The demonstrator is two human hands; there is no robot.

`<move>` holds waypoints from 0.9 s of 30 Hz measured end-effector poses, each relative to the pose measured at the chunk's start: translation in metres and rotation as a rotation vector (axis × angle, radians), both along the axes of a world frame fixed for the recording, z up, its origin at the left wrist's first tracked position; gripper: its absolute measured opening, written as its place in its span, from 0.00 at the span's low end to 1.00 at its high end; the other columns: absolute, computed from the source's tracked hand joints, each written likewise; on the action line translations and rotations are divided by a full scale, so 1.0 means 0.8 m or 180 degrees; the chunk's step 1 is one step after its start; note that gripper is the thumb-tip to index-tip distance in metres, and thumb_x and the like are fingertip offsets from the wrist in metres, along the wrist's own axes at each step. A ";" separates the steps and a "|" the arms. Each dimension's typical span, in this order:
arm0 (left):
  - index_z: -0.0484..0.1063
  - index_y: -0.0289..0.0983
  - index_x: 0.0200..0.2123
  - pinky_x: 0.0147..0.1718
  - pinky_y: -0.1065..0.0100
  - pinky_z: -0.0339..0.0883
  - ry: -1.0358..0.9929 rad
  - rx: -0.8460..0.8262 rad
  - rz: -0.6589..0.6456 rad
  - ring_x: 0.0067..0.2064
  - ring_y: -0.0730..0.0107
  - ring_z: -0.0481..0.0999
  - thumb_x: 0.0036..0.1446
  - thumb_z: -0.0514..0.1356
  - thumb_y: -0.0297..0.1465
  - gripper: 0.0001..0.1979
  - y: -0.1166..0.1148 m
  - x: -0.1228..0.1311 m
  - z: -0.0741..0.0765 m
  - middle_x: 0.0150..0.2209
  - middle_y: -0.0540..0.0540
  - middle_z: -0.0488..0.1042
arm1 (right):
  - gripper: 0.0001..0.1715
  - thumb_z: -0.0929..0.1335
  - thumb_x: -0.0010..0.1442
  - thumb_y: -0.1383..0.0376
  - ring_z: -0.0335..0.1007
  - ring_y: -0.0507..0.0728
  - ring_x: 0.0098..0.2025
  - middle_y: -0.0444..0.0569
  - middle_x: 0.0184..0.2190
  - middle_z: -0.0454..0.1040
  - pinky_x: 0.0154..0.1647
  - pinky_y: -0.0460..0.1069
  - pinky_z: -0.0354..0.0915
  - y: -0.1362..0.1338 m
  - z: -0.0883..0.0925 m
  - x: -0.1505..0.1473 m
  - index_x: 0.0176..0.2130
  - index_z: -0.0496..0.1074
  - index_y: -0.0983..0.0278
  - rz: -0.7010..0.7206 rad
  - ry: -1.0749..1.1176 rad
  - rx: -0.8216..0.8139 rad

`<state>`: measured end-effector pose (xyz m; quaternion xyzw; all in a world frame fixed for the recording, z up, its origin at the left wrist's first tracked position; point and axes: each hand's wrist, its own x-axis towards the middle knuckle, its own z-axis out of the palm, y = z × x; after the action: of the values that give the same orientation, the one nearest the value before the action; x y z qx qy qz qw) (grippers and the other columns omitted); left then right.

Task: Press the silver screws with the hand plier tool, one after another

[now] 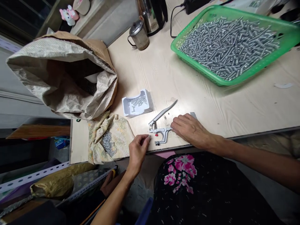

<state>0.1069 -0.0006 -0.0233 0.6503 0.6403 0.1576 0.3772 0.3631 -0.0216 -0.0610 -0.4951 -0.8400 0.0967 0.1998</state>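
Silver snap-fastener pliers [166, 133] lie on the table near its front edge, their upper handle raised and a spring and red tip showing at the jaw. My right hand [191, 130] is closed over the end of the lower handle, which its fingers hide. Just left of the jaw, my left hand [137, 149] pinches a tiny shiny piece between thumb and forefinger, too small to name. Behind the pliers stands a small white plastic tray [126, 107] with short metal springs. A patterned cloth [123, 128] left of my left hand bears a pile of small metal parts [108, 144].
A green basket [221, 82] heaped with metal springs fills the back right. At the left stands a large open paper sack [58, 97]. A metal lidded cup [142, 37] and a glass pot [151, 18] stand at the back. Another person's hand [109, 184] shows lower left.
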 end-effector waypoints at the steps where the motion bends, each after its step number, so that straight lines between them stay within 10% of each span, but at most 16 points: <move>1: 0.77 0.35 0.35 0.32 0.68 0.70 -0.0306 -0.0418 0.0267 0.29 0.70 0.75 0.56 0.64 0.40 0.13 0.001 0.005 0.004 0.28 0.47 0.76 | 0.12 0.60 0.63 0.76 0.59 0.58 0.36 0.50 0.33 0.70 0.39 0.52 0.48 -0.001 0.000 0.000 0.34 0.68 0.63 -0.0004 -0.0003 0.0069; 8: 0.78 0.32 0.31 0.26 0.74 0.65 -0.1161 -0.1241 0.0968 0.24 0.78 0.69 0.41 0.73 0.43 0.20 -0.003 0.027 0.008 0.22 0.51 0.73 | 0.21 0.55 0.66 0.77 0.55 0.56 0.33 0.46 0.28 0.69 0.40 0.54 0.49 -0.006 0.006 -0.001 0.31 0.69 0.62 -0.0046 -0.0217 0.0448; 27: 0.76 0.31 0.29 0.22 0.74 0.65 -0.0693 -0.1526 0.0675 0.21 0.77 0.69 0.37 0.72 0.47 0.25 0.009 0.027 0.006 0.19 0.51 0.72 | 0.19 0.58 0.66 0.77 0.52 0.54 0.31 0.43 0.25 0.66 0.42 0.54 0.47 -0.005 0.001 -0.005 0.28 0.68 0.62 -0.0122 -0.0174 0.1039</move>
<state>0.1285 0.0064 -0.0186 0.4512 0.6794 0.1092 0.5682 0.3594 -0.0252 -0.0599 -0.4744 -0.8401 -0.0584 0.2565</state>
